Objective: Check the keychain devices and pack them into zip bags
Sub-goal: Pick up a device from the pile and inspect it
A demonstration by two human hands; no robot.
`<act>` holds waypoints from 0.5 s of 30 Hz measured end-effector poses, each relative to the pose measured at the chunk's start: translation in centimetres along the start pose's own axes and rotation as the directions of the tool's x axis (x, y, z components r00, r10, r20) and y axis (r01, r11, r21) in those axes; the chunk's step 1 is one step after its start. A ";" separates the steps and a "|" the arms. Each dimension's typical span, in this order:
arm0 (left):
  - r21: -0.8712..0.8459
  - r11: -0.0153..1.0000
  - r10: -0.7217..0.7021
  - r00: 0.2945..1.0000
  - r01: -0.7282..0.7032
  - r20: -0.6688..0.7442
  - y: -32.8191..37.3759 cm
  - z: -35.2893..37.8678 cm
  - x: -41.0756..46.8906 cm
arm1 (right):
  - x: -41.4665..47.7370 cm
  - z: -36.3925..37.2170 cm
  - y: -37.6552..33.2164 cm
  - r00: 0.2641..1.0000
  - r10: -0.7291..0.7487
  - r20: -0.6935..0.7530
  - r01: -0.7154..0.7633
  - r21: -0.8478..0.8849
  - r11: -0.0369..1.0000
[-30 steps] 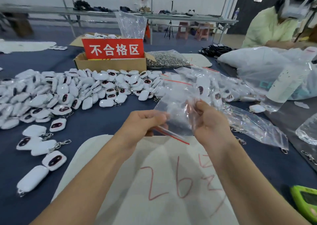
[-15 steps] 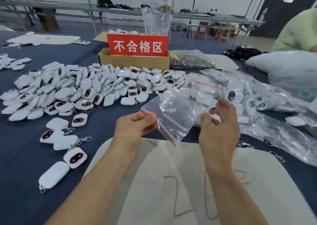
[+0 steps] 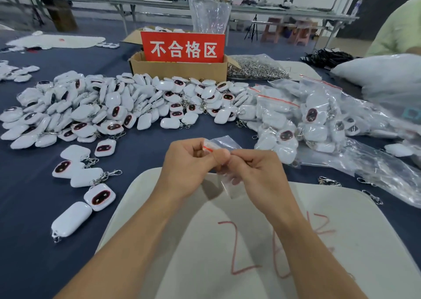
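A: What do the 2 hands hold?
B: Left hand (image 3: 186,168) and right hand (image 3: 258,176) meet, fingers curled, both pinching 1 thin, clear, crinkly zip bag (image 3: 224,142) by its red-striped mouth.
A: And the devices?
B: Glossy, white, rounded keychain devices (image 3: 114,109) heap beyond the left hand; bagged devices (image 3: 296,121) lie beyond the right hand, on dark cloth (image 3: 141,149).

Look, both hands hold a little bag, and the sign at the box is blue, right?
No. The sign at the box is red, not blue, as the head view shows. The left hand and right hand do hold the bag.
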State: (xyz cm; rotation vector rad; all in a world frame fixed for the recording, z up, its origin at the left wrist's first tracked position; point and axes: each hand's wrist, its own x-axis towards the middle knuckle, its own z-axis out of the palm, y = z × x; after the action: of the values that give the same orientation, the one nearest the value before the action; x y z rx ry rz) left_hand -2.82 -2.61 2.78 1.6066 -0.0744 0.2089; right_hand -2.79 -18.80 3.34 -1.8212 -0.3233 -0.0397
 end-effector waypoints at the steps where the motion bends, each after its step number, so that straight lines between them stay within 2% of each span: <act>1: 0.009 1.000 0.008 1.000 -0.008 0.013 0.0 -0.1 0.0 | 0.1 -0.1 0.0 1.000 0.019 -0.009 -0.019 0.002 1.000; 3: 0.040 0.999 0.011 1.000 -0.012 0.020 -0.2 -0.1 0.0 | 0.3 -0.1 0.2 0.997 0.032 -0.064 -0.034 -0.036 0.999; 6: 0.123 0.992 0.011 1.000 -0.011 0.007 -0.3 -0.2 0.0 | 0.4 -0.1 0.6 0.989 -0.043 -0.139 0.011 -0.222 0.975; 10: 0.079 0.997 0.016 0.999 -0.013 -0.039 -0.3 -0.2 0.2 | 0.3 -0.3 0.5 0.963 -0.135 -0.235 0.075 -0.246 0.966; 15: 0.052 0.999 0.009 1.000 -0.008 -0.021 -0.1 -0.1 0.3 | 0.1 -0.2 0.3 0.972 -0.162 -0.170 0.111 -0.279 0.954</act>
State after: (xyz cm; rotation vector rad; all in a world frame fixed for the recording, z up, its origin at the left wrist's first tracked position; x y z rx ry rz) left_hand -2.54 -2.46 2.71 1.6555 -0.0601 0.2361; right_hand -2.62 -19.05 3.11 -2.0415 -0.3193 -0.3698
